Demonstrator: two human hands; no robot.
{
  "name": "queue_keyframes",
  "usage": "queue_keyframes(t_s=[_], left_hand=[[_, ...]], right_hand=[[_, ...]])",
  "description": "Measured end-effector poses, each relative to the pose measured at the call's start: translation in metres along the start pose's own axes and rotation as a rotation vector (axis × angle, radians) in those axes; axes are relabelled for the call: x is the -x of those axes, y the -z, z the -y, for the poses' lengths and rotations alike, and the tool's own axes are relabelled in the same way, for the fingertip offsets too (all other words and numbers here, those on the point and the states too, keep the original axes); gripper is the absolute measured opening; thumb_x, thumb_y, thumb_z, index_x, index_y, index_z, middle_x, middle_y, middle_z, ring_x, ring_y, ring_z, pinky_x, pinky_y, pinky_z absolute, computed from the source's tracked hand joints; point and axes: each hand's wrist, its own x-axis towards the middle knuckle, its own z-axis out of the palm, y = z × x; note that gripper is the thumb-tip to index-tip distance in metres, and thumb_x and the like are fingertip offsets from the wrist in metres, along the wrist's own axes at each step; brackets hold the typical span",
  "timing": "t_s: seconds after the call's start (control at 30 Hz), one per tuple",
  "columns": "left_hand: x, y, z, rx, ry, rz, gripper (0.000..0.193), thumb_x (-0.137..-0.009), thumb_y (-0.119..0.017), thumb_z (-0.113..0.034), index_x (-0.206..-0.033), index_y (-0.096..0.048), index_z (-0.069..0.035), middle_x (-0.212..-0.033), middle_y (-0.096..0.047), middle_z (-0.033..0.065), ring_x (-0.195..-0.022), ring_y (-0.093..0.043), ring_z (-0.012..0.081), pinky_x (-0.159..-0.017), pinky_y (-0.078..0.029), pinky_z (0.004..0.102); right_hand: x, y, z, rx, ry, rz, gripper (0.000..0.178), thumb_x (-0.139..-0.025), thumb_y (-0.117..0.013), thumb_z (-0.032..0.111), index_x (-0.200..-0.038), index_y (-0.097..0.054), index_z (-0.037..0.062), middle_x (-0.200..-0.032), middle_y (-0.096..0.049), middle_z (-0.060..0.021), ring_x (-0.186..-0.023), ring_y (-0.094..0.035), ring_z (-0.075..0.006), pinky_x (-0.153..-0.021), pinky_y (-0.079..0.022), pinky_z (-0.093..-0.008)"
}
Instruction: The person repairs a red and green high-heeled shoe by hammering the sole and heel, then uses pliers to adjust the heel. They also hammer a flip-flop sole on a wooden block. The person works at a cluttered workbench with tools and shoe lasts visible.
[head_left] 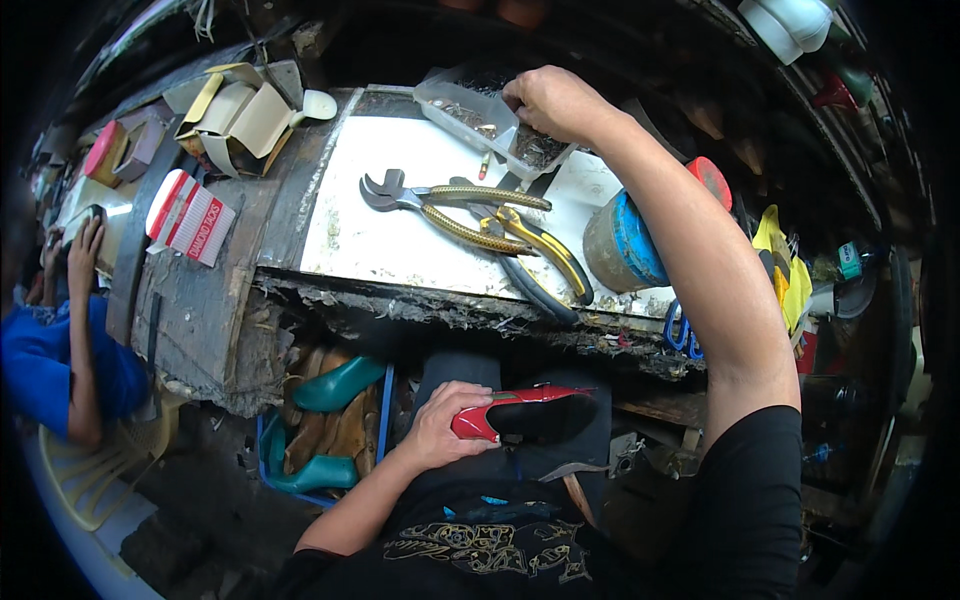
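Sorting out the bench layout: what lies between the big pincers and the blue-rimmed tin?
In the head view, yellow-handled pliers lie between the pincers and the tin, their handles crossing the pincers' handles on the white slab.

Steel pincers with braided yellow handles (450,205) lie on the white-topped desk (370,240), touching yellow-and-black-handled pliers (540,250). A blue-banded cylindrical tin (622,245) stands right. A red-and-white striped carton (190,217) lies left. Green shoe lasts (335,385) sit below.
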Motion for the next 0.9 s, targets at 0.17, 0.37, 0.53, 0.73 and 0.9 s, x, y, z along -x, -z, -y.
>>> queue_keyframes(t_s=[0.17, 0.37, 0.53, 0.73, 0.9], left_hand=[[-0.004, 0.000, -0.005, -0.024, -0.023, -0.009, 0.067, -0.062, -0.095, -0.019, -0.121, -0.064, -0.012, -0.122, -0.066, 0.0120, -0.114, -0.063, 0.0342, -0.100, -0.050, 0.0435], [-0.009, -0.002, -0.001, -0.010, -0.016, -0.031, 0.065, -0.065, -0.095, -0.026, -0.118, -0.064, -0.007, -0.117, -0.067, 0.0144, -0.112, -0.064, 0.0362, -0.097, -0.052, 0.0434], [-0.003, -0.006, -0.014, -0.116, -0.018, -0.049, 0.067, -0.066, -0.095, -0.027, -0.121, -0.065, -0.007, -0.123, -0.066, 0.0134, -0.117, -0.065, 0.0323, -0.102, -0.050, 0.0417], [-0.002, -0.026, -0.043, -0.229, -0.233, -0.125, 0.036, -0.084, -0.078, -0.005, -0.118, -0.067, -0.005, -0.123, -0.069, 0.0125, -0.122, -0.061, 0.0332, -0.107, -0.047, 0.0440], [-0.006, -0.040, -0.044, -0.091, -0.164, -0.090, 0.034, -0.089, -0.073, -0.001, -0.121, -0.067, -0.005, -0.126, -0.068, 0.0121, -0.128, -0.058, 0.0298, -0.108, -0.047, 0.0405]], right_hand=[[0.008, 0.012, 0.000, 0.035, 0.077, -0.123, 0.017, -0.086, -0.068, 0.009, -0.102, -0.072, 0.0024, -0.094, -0.072, -0.0212, -0.092, -0.070, -0.0389, -0.082, -0.056, -0.0455], [0.118, 0.056, 0.028, -0.441, 0.112, -0.377, 0.016, -0.093, -0.067, 0.014, -0.102, -0.070, 0.0006, -0.084, -0.070, -0.0100, -0.080, -0.068, -0.0202, -0.074, -0.055, -0.0353], [0.268, 0.017, 0.088, -1.004, -0.085, -0.187, 0.018, -0.092, -0.072, 0.013, -0.100, -0.071, -0.0031, -0.085, -0.070, -0.0084, -0.072, -0.068, -0.0154, -0.069, -0.057, -0.0298], [0.344, -0.123, 0.138, -1.885, -0.504, 0.110, 0.022, -0.092, -0.077, 0.010, -0.108, -0.070, -0.0024, -0.095, -0.073, -0.0118, -0.078, -0.073, -0.0168, -0.069, -0.061, -0.0301], [0.356, -0.162, 0.143, -2.176, -0.432, 0.036, 0.023, -0.094, -0.075, 0.014, -0.108, -0.069, -0.0022, -0.091, -0.071, -0.0099, -0.072, -0.069, -0.0145, -0.064, -0.058, -0.0264]])
